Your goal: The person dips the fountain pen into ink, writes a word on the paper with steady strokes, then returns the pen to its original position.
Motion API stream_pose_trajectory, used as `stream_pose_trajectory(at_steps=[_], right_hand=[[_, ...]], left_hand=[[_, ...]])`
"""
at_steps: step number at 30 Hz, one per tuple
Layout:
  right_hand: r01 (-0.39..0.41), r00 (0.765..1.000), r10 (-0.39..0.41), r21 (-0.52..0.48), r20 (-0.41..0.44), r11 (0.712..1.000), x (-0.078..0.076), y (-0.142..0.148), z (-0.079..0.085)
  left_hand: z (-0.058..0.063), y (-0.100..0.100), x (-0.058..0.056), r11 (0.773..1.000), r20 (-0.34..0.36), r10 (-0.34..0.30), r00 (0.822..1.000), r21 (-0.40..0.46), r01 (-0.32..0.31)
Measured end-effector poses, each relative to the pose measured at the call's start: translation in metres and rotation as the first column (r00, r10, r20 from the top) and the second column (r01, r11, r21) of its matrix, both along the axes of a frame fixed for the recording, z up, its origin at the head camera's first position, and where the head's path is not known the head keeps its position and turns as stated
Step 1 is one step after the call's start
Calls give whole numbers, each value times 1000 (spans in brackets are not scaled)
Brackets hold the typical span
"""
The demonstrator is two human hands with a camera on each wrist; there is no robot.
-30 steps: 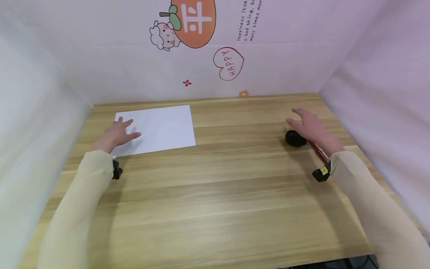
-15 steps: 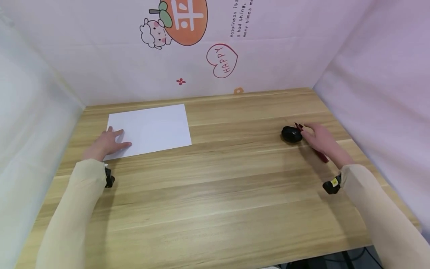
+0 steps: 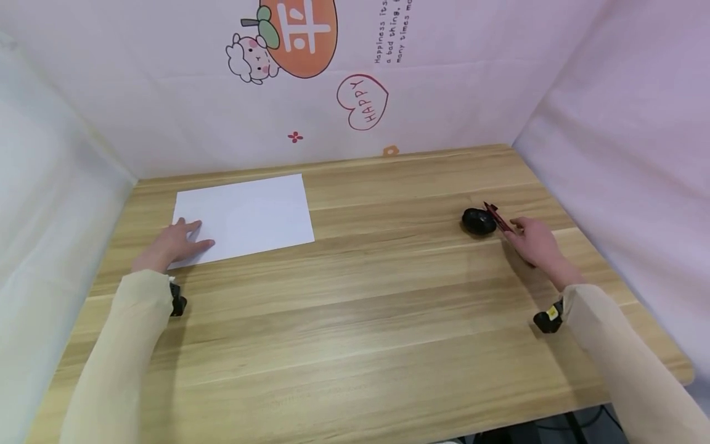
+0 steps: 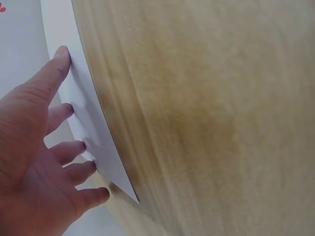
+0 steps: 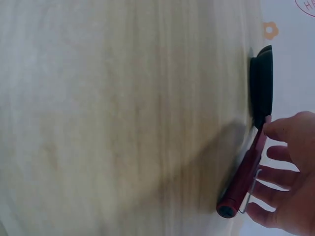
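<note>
My left hand [image 3: 174,243] lies with spread fingers on the lower left part of a white sheet of paper [image 3: 255,213]. In the left wrist view its fingertips touch the paper [image 4: 93,105] near the edge. At the right, my right hand [image 3: 537,243] pinches a slim dark red tool [image 3: 501,223] with a dark pointed tip, thumb on one side and fingers on the other. The right wrist view shows the tool's thick red body [image 5: 243,179] with a thin wire-like piece along it. What kind of tool it is, I cannot tell. Its tip lies beside a black computer mouse [image 3: 478,221].
The wooden table [image 3: 344,320] runs up to a white printed cloth [image 3: 455,92] at the back. Plain cloth [image 3: 50,185] hangs at the left, and more at the right. Dark cables [image 3: 593,422] show below the front edge.
My left hand has come down onto the paper. The right hand has lowered from above the mouse and drawn back toward me along the red tool, its fingers now around it. The view shifted slightly.
</note>
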State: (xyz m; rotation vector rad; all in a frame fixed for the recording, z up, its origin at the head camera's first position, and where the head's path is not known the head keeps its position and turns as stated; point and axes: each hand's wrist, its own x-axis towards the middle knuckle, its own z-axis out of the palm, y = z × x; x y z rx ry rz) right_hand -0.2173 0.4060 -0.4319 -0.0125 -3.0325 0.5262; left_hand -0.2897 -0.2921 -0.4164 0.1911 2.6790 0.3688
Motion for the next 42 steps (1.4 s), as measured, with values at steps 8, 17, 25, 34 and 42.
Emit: stream_pose_trajectory(at_steps=[8, 17, 25, 34, 42], right_hand=[[75, 997, -74, -25, 8, 997, -3, 0, -9], [154, 987, -155, -43, -37, 987, -2, 5, -13], [145, 984, -154, -89, -93, 985, 0, -1, -1], [88, 980, -112, -147, -165, 985, 4, -13, 4], [22, 971, -68, -198, -229, 980, 4, -20, 7]], left_hand=[[-1, -3, 5, 1000, -9, -13, 1000, 9, 13], [-2, 7, 1, 999, -56, -40, 998, 25, 41], [-4, 25, 1, 998, -52, -58, 997, -7, 58], [-7, 52, 6, 997, -71, -76, 995, -5, 76], [-11, 80, 11, 995, -99, -95, 991, -19, 93]])
